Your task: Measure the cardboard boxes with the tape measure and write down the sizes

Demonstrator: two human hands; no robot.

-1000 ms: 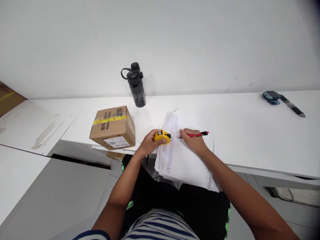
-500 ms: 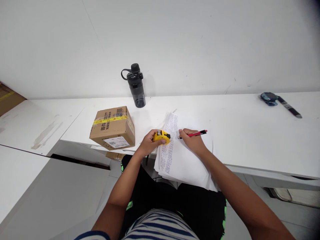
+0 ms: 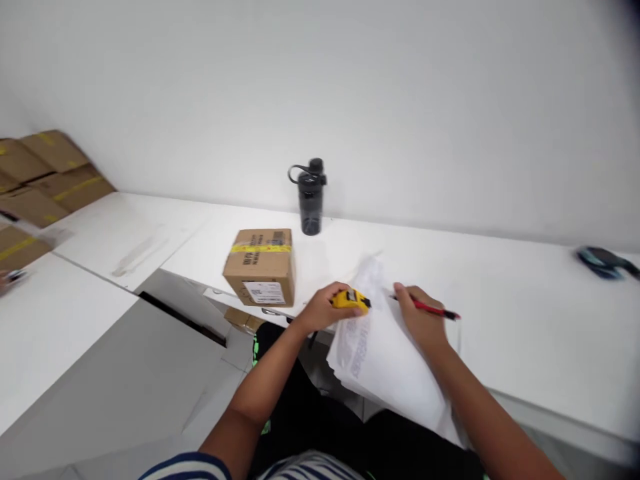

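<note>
My left hand [image 3: 323, 309] is closed round a yellow tape measure [image 3: 350, 301], held over the left edge of a stack of paper [image 3: 395, 367]. Columns of blurred writing run down the left side of the top sheet. In my right hand [image 3: 423, 317] is a red and black pen [image 3: 434, 309], its tip pointing left above the paper; whether it touches the sheet I cannot tell. The stack hangs partly over the table's front edge. Left of my left hand sits a taped cardboard box [image 3: 263, 267] with a white label on its front.
A dark water bottle [image 3: 311, 200] stands behind the box near the wall. At the far right lies a dark blue object [image 3: 600, 261] with a strap. Several cardboard boxes [image 3: 60, 177] are piled at the far left, where part of another person's hand [image 3: 6, 283] shows.
The view has swung to the left, so the box, bottle and paper appear further right and lower. More stacked boxes show at left. My hands still hold the tape measure and pen.
</note>
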